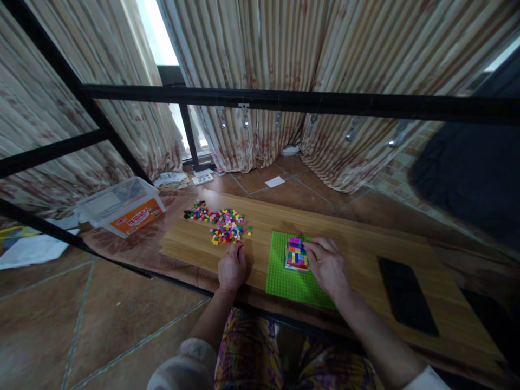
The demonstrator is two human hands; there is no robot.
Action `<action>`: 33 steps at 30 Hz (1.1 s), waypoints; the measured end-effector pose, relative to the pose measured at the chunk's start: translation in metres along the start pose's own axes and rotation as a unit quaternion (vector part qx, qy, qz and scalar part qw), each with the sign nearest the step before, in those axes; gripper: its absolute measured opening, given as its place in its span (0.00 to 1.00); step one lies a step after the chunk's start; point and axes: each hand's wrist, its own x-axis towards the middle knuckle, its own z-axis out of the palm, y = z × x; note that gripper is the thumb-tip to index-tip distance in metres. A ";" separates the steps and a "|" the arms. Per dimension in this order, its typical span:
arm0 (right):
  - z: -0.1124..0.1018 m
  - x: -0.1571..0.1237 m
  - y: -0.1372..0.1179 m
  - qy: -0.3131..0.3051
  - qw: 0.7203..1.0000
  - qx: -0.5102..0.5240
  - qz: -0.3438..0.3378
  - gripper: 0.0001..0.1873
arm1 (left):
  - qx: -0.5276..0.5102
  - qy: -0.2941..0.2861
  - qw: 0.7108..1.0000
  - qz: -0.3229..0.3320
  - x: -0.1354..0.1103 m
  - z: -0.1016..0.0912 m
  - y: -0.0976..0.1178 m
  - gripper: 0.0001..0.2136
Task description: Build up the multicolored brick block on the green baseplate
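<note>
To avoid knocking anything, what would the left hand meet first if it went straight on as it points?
The left hand, probably the loose coloured bricks; the exact gap is unclear.

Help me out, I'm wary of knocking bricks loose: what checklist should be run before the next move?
1. Green baseplate lying flat on the wooden board: ok.
2. Multicoloured block build within the baseplate's edges: ok.
3. Right hand gripping a brick at the build's edge: cannot tell; fingertips too small.
4. Left hand near the loose bricks: ok.
5. Loose bricks sorted by colour: not ok, mixed.
6. Black flat object apart from baseplate: ok.
</note>
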 end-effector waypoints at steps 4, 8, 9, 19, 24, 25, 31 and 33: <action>0.000 0.000 -0.001 -0.004 1.000 0.010 0.003 0.14 | -0.012 0.005 1.000 -0.002 0.000 0.001 -0.001 0.11; -0.005 -0.010 -0.005 0.032 0.997 0.058 0.046 0.14 | -0.031 0.008 0.999 0.002 0.000 0.001 -0.002 0.12; -0.007 -0.014 -0.008 0.048 0.994 0.073 0.065 0.15 | -0.038 0.009 0.999 0.003 0.001 0.000 -0.002 0.12; -0.022 -0.065 -0.064 -0.018 0.954 0.235 0.185 0.12 | -0.364 -0.018 0.923 -0.125 -0.032 -0.017 0.028 0.16; -0.026 -0.069 -0.085 -0.100 0.922 0.308 0.214 0.12 | -0.548 -0.184 0.793 -0.193 -0.083 -0.019 0.077 0.21; -0.028 -0.068 -0.087 -0.108 0.915 0.324 0.214 0.12 | -0.570 -0.213 0.767 -0.202 -0.089 -0.021 0.085 0.21; -0.046 -0.056 -0.087 -0.082 0.900 0.372 0.212 0.12 | -0.611 -0.260 0.713 -0.224 -0.084 -0.038 0.113 0.21; -0.049 -0.055 -0.085 -0.059 0.902 0.372 0.210 0.11 | -0.614 -0.269 0.710 -0.218 -0.081 -0.041 0.118 0.21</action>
